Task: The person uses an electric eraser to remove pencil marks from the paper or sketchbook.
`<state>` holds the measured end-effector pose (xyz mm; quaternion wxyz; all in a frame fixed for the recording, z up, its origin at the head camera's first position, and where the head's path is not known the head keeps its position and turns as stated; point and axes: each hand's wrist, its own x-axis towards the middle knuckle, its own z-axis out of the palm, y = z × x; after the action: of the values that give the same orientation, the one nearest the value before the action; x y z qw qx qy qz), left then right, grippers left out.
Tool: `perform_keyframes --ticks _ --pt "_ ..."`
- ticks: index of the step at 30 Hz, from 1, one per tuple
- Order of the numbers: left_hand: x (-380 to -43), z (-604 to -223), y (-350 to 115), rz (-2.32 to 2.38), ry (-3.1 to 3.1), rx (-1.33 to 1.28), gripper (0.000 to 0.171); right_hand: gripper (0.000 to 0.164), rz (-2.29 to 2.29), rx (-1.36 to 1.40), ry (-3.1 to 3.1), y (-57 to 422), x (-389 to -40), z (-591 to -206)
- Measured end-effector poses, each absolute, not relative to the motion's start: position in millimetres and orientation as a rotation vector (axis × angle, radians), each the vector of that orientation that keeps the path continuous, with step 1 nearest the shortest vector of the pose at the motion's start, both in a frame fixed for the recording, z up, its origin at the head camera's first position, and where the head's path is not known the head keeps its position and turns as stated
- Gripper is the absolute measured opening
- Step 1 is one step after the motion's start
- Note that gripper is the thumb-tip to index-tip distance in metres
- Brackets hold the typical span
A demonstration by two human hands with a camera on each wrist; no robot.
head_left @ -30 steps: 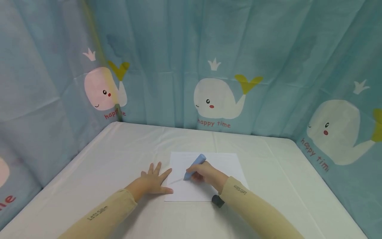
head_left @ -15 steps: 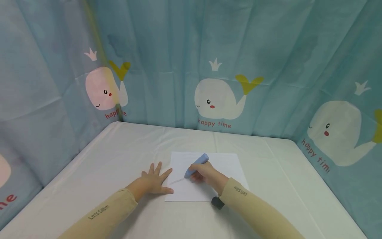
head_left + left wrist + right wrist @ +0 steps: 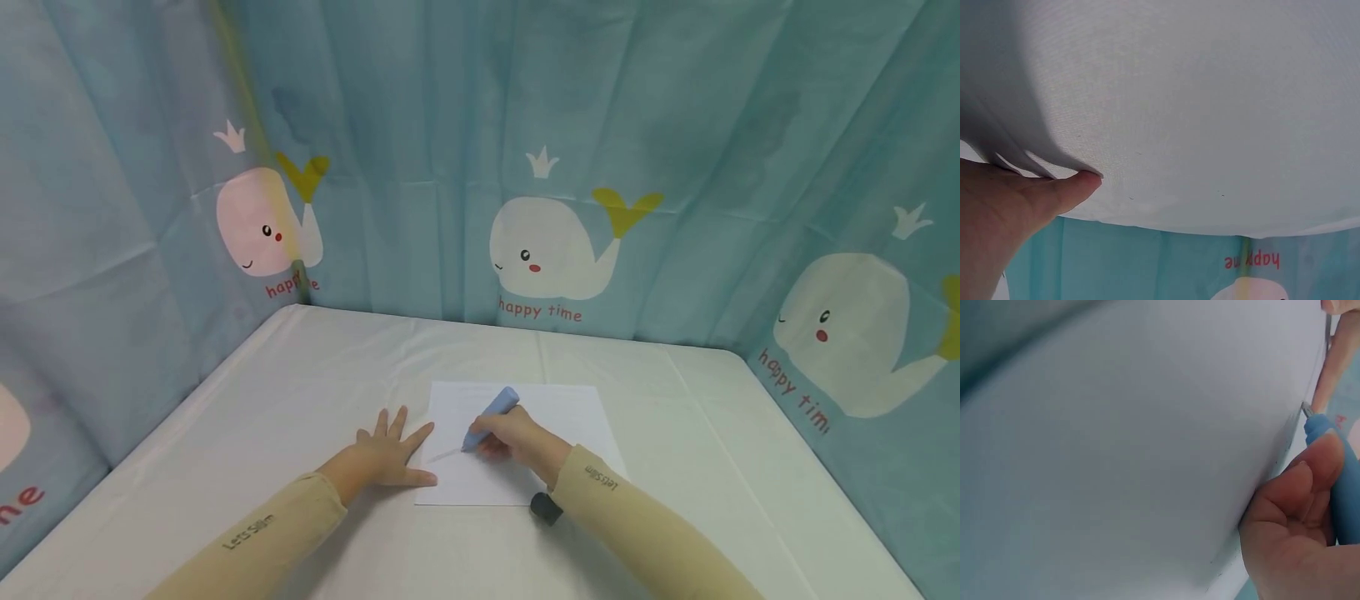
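- Right hand (image 3: 517, 435) grip pinches blue pen (image 3: 491, 416) low near tip; tip on paper (image 3: 555, 408).
- Left hand (image 3: 384, 456) flat, fingers spread, pressing paper's left edge on tabletop (image 3: 300, 400).
- Pen likely light, stiff; paper thin, slides easily.

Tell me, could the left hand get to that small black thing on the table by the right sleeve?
Probably not easily. The left hand lies flat at the paper's left edge, and the right hand holding the blue pen crosses between it and the black thing.
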<state>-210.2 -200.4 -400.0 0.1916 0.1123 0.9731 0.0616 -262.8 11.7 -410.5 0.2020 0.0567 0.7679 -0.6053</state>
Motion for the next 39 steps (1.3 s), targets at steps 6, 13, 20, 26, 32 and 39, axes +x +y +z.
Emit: perform_keyframes --ticks 6,13,20,26,32,39 --pt "-211.4 -401.1 -201.4 0.175 2.729 0.317 0.093 0.044 -1.695 0.158 2.109 11.1 -263.3 -407.2" --pt "-211.3 -398.6 -201.3 0.165 2.726 0.318 0.092 0.045 -1.689 0.159 2.125 10.4 -264.2 -406.3" --pt "-211.2 -398.6 -201.8 0.176 2.730 0.321 0.093 0.041 -1.742 0.190 2.114 8.3 -263.0 -406.2" --pt "-212.5 -398.8 -201.1 0.181 2.732 0.318 0.094 0.036 -1.734 0.195 2.152 5.6 -263.0 -408.2" --pt "-216.7 -406.6 -203.0 0.186 2.724 0.331 0.097 0.043 -1.670 0.186 2.153 7.4 -263.2 -408.7" --pt "-211.7 -400.5 -200.2 0.160 2.722 0.315 0.094 0.047 -1.674 0.189 2.143 8.1 -262.5 -407.2"
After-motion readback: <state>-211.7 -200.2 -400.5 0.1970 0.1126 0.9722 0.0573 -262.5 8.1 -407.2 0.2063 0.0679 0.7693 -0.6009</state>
